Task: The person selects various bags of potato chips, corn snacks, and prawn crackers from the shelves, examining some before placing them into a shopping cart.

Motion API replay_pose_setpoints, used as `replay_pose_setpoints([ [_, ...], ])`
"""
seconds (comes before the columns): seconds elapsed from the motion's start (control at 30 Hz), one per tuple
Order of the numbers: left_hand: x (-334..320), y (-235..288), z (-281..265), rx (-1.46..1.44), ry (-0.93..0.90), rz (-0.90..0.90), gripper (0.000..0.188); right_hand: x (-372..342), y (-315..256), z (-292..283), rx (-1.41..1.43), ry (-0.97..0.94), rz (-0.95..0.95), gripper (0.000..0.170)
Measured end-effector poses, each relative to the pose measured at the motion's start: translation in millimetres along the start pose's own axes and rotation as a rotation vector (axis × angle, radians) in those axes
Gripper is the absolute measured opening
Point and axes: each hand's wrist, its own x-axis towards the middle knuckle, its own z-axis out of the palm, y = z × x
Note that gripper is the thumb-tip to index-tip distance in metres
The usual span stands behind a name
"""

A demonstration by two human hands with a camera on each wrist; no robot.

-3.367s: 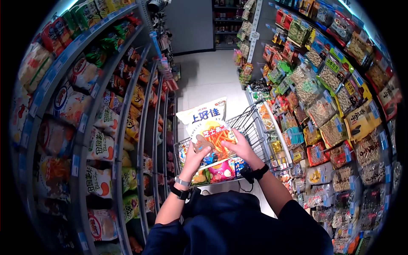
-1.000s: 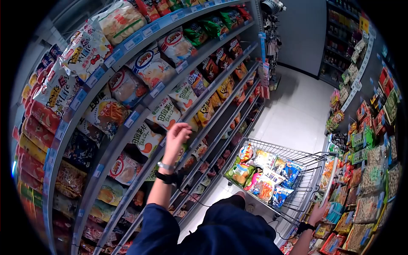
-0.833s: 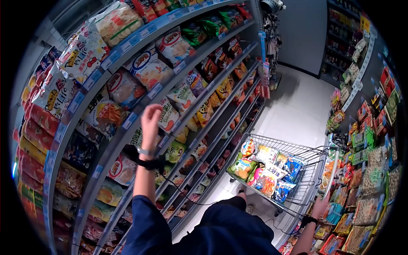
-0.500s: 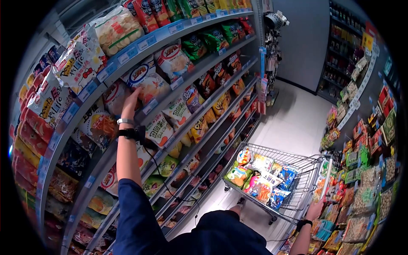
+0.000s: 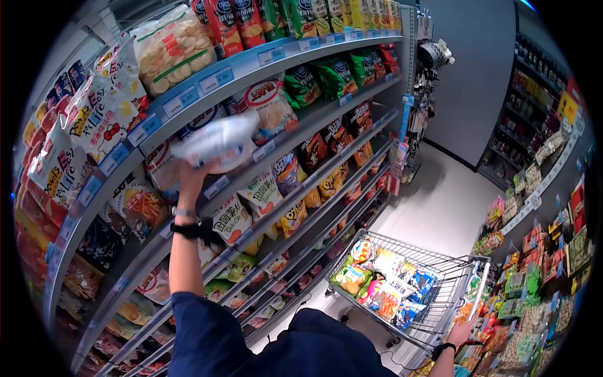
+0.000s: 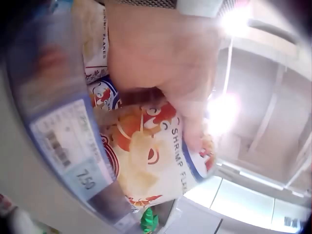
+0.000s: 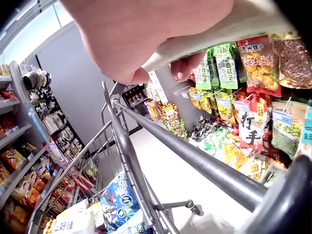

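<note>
My left hand (image 5: 190, 178) grips a white bag of shrimp flakes (image 5: 217, 143) by its near end, in front of the left-hand snack shelf. The bag is blurred in the head view. In the left wrist view, the thumb and fingers of the left hand (image 6: 161, 51) pinch the bag (image 6: 158, 168), whose lettering reads SHRIMP. Low on the right, my right hand (image 5: 461, 332) holds the pale handle (image 5: 482, 290) of the shopping cart (image 5: 433, 251). The right wrist view shows its fingers curled round that handle (image 7: 256, 24).
Several snack bags (image 5: 384, 286) lie in the cart. Tiered shelves (image 5: 245, 70) full of chip bags rise along the left, with price tags on their edges. Hanging nut packets (image 5: 534, 301) line the right. Pale floor (image 5: 440, 207) runs ahead towards a grey wall (image 5: 455, 81).
The bag of cheese fries, held in both hands at first, now lies in the cart. My left hand has reached up to the shelf and lifted a shrimp flakes bag; my right grasps the handle.
</note>
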Motion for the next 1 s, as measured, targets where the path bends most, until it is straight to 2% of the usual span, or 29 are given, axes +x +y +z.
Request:
replay_pose_setpoints([
  [0.03, -14.6, 8.9, 3.4, 0.097, -0.052, 0.076, 0.04, 4.2, -1.7, 2.9, 0.029, 0.003, 0.007, 0.07],
  [0.07, -26.7, 30.9, 9.8, 0.323, -0.088, 0.209, 0.034, 10.5, -4.1, 8.6, 0.062, 0.06, -0.037, 0.07],
  [0.1, -36.4, 49.7, 24.0, 0.312, -0.064, 0.352, 0.028, 16.5, -4.1, 12.9, 0.09, 0.117, -0.079, 0.069],
  [0.17, -51.4, 73.0, 31.9, 0.815, -0.113, 0.69, 0.025, 26.4, -7.3, 22.2, 0.082, 0.115, -0.059, 0.069],
  [0.23, -67.8, 83.4, 45.0, 0.802, -0.085, 0.756, 0.023, 36.7, -10.6, 20.8, 0.066, 0.11, -0.046, 0.068],
  [0.3, -69.5, 78.7, 59.0, 0.622, -0.056, 0.782, 0.039, 44.6, -21.3, 13.1, -0.045, -0.11, 0.063, 0.069],
  [0.37, -68.2, 87.6, 85.8, 0.345, -0.105, 0.623, 0.047, 50.1, -42.7, 15.2, 0.149, 0.273, -0.059, 0.067],
  [0.4, -78.0, 72.6, 111.1, 0.015, 0.042, 0.324, 0.054, 62.0, -56.4, 23.6, 0.278, 0.297, -0.044, 0.07],
  [0.43, -86.6, 65.2, 130.9, -0.174, 0.046, 0.106, 0.056, 81.8, -63.4, 44.2, 0.36, 0.187, 0.032, 0.072],
  [0.47, -84.9, 57.0, 149.1, -0.23, -0.066, -0.047, 0.053, 78.8, -90.3, 52.6, 0.653, 0.211, -0.086, 0.07],
  [0.5, -80.6, 46.8, 172.5, -0.273, -0.189, -0.199, 0.051, 58.1, -177.9, -35.8, 0.773, -0.04, -0.046, 0.067],
  [0.53, -75.2, 38.0, 202.3, -0.324, -0.279, -0.199, 0.043, 70.3, -176.7, 15.6, 0.959, -0.099, -0.249, 0.063],
  [0.57, -75.6, 30.1, 234.2, -0.455, -0.329, -0.281, 0.034, 57.8, -227.3, -46.7, 1.077, -0.401, -0.256, 0.065],
  [0.6, -77.0, 17.9, 262.5, -0.529, -0.425, -0.359, 0.034, 49.5, -260.5, -73.6, 1.171, -0.603, -0.243, 0.063],
  [0.67, -91.5, -8.0, 320.9, -0.62, -0.592, -0.446, 0.033, 38.8, -306.3, -104.8, 1.319, -0.808, -0.462, 0.062],
  [0.73, -111.5, -21.0, 370.4, -0.692, -0.735, -0.524, 0.033, 31.1, -336.2, -129.3, 1.352, -1.027, -0.467, 0.066],
  [0.77, -123.3, -22.5, 391.6, -0.746, -0.791, -0.573, 0.035, 22.3, -342.3, -124.2, 1.419, -1.117, -0.356, 0.071],
  [0.8, -136.0, -27.3, 411.4, -0.739, -0.842, -0.605, 0.035, 18.5, -337.6, -108.0, 1.33, -1.195, -0.277, 0.08],
  [0.83, -146.7, -25.5, 426.2, -0.727, -0.89, -0.637, 0.035, 13.7, -343.8, -120.2, 1.429, -1.267, -0.201, 0.09],
  [0.9, -167.0, -24.6, 451.4, -0.66, -0.986, -0.639, 0.037, 0.3, -345.4, -116.7, 1.5, -1.02, -0.247, 0.097],
  [0.97, -182.7, -29.8, 466.8, -0.772, -1.073, -0.74, 0.04, -6.1, -335.2, -112.7, 1.483, -0.944, -0.021, 0.089],
  [1.0, -187.5, -32.2, 470.1, -0.763, -1.198, -0.806, 0.044, -6.7, -327.9, -108.9, 1.5, -0.919, 0.032, 0.085],
])
